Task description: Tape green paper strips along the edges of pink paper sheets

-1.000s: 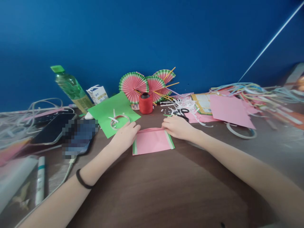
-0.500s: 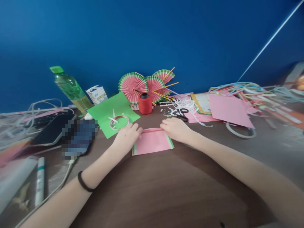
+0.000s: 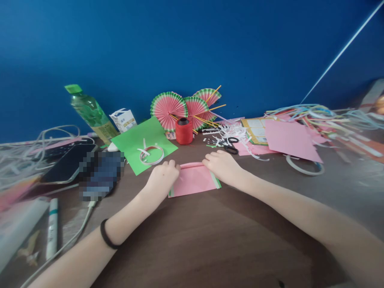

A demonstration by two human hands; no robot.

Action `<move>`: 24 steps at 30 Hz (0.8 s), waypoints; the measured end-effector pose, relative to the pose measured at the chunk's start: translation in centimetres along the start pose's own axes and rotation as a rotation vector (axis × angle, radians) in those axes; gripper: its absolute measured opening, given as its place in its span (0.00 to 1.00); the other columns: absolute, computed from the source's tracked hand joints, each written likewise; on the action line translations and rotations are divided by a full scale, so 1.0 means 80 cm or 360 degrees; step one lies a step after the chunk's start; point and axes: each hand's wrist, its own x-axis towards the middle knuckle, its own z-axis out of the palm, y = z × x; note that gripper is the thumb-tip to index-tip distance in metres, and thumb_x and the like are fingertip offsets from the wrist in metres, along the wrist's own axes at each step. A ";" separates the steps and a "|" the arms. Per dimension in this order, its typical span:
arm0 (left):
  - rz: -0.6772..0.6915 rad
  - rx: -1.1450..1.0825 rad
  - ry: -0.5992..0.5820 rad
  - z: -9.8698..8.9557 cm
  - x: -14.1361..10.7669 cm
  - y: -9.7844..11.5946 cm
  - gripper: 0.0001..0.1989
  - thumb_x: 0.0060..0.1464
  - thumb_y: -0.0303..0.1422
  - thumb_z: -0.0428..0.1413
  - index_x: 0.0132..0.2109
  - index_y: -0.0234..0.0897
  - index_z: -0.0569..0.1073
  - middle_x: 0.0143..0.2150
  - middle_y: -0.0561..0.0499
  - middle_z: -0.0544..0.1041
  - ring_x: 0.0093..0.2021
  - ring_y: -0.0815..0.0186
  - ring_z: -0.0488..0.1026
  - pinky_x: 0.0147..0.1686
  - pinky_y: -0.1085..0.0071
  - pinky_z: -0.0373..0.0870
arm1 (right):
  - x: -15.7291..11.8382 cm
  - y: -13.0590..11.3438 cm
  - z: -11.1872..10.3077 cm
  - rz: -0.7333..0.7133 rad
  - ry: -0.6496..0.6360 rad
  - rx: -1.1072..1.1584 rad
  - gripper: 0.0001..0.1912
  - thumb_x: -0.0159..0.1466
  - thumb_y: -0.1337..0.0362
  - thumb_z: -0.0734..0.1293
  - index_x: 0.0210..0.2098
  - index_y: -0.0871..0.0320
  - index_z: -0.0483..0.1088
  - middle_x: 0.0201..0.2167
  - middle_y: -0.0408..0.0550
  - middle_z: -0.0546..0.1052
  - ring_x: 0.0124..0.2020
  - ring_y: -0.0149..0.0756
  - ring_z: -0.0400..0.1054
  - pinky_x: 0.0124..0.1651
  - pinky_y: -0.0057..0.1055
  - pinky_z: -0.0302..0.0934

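A pink sheet of paper (image 3: 195, 182) with green and white strips along its two sides lies on the table in front of me. Its far edge is folded into a narrow pleat. My left hand (image 3: 164, 175) is closed on the left end of that fold, fingers curled and partly hidden behind the knuckles. At the right end, my right hand (image 3: 221, 166) pinches the same fold. Just beyond the hands stands a spool of red thread (image 3: 184, 132). Left of it, a green sheet (image 3: 132, 142) carries a roll of tape (image 3: 162, 152).
Pleated pink-and-green paper fans (image 3: 168, 108) lean against the blue wall. Black scissors (image 3: 231, 149) lie among white paper shreds (image 3: 235, 133). Pink sheets (image 3: 289, 138) rest at right over another tape roll (image 3: 306, 168). A green bottle (image 3: 93, 114), phones and a marker (image 3: 52, 228) are at left.
My left hand has shifted slightly right and down, with its knuckles more raised over the paper's left end. The right hand keeps its hold on the fold. The view has moved a little.
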 end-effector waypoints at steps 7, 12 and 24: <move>-0.0032 -0.0028 -0.0140 -0.014 -0.006 0.002 0.14 0.48 0.14 0.45 0.38 0.27 0.72 0.35 0.41 0.73 0.36 0.59 0.75 0.31 0.70 0.69 | -0.007 -0.020 -0.005 0.0076 -0.0093 0.0007 0.12 0.58 0.79 0.60 0.33 0.66 0.74 0.31 0.58 0.76 0.34 0.41 0.69 0.32 0.33 0.51; -0.0090 -0.0096 -0.0177 -0.020 -0.015 0.012 0.12 0.48 0.16 0.48 0.38 0.26 0.72 0.34 0.41 0.73 0.34 0.60 0.75 0.32 0.70 0.69 | -0.009 -0.034 -0.002 0.0104 -0.0138 -0.0014 0.15 0.59 0.80 0.57 0.33 0.67 0.74 0.32 0.62 0.76 0.34 0.43 0.69 0.32 0.34 0.52; -0.0173 -0.0023 0.0094 0.010 -0.020 0.034 0.22 0.55 0.17 0.41 0.54 0.30 0.66 0.35 0.42 0.70 0.34 0.63 0.68 0.29 0.70 0.66 | -0.010 -0.046 0.004 0.0195 -0.0055 -0.0026 0.14 0.57 0.79 0.58 0.37 0.70 0.73 0.33 0.64 0.74 0.34 0.44 0.68 0.33 0.36 0.53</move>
